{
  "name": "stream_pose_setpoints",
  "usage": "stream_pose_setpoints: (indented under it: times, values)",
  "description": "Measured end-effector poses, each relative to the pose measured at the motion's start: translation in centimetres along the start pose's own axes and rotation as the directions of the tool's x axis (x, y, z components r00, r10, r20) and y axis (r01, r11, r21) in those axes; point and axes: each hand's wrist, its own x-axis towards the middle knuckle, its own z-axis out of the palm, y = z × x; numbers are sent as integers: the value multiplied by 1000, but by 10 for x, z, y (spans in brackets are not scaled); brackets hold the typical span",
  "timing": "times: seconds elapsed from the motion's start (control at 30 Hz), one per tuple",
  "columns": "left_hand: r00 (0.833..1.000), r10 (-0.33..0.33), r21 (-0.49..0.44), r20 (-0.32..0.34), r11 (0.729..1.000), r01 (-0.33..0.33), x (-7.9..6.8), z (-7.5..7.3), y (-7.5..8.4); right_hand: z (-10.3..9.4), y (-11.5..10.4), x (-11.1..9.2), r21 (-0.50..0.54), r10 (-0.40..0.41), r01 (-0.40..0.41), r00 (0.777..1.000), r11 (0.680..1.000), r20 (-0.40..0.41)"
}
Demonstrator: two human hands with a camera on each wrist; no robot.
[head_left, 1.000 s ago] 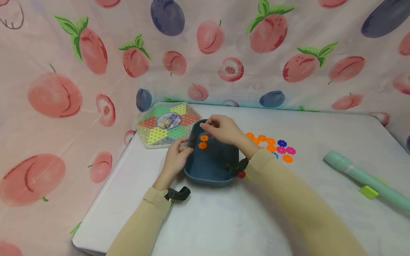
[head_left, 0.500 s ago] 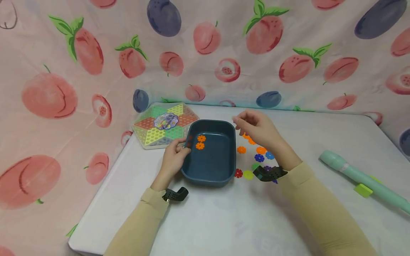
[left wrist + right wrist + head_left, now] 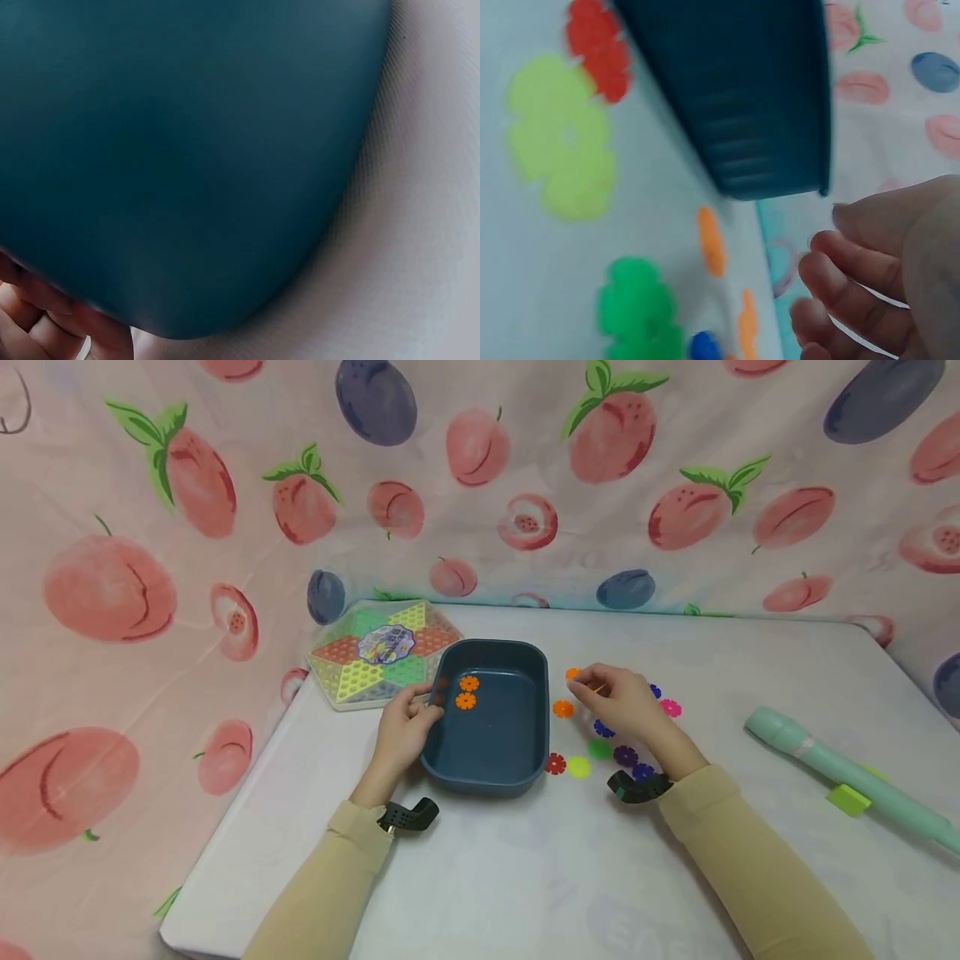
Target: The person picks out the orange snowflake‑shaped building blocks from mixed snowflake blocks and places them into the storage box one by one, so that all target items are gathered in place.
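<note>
My left hand [image 3: 405, 731] holds the left side of a dark blue plastic bin [image 3: 487, 768], its thumb at the rim. In the left wrist view the bin's outer wall [image 3: 195, 150] fills most of the picture, with curled fingers [image 3: 52, 322] below its edge. Two orange flower-shaped plastic discs [image 3: 467, 692] lie inside the bin. My right hand [image 3: 626, 697] hovers over loose discs right of the bin, fingers loosely bent. Nothing shows between its fingertips in the right wrist view. An orange disc [image 3: 562, 709] lies near them; the hand hides others.
Red [image 3: 555, 764], yellow [image 3: 578, 767], green [image 3: 599, 749], purple [image 3: 626, 756] and pink discs [image 3: 671, 708] lie on the white table. A hexagonal board-game box [image 3: 386, 656] sits behind the bin's left side. At the right lies a mint-green tube-like object [image 3: 847, 768] with lime-green parts.
My right hand has moved from above the bin rightward, then down toward the loose discs. The left hand stays at the bin's side, and the same two orange discs lie inside.
</note>
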Motion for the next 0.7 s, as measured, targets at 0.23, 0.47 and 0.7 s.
stream_pose_setpoints:
  times: [0.23, 0.47, 0.7]
  values:
    - [1000, 1, -5, -3, 1000, -1, -1, -1, 1, 11, 10, 1, -106, -18, 18, 1000, 994, 6]
    - [1000, 17, -22, 1, 1000, -17, -1, 0, -1, 19, 14, 2, -170, -32, 42, 998, 984, 60]
    - [1000, 11, -17, -8, 1000, -11, 0, 0, -3, 22, 12, 3, -201, -56, 71, 995, 977, 82]
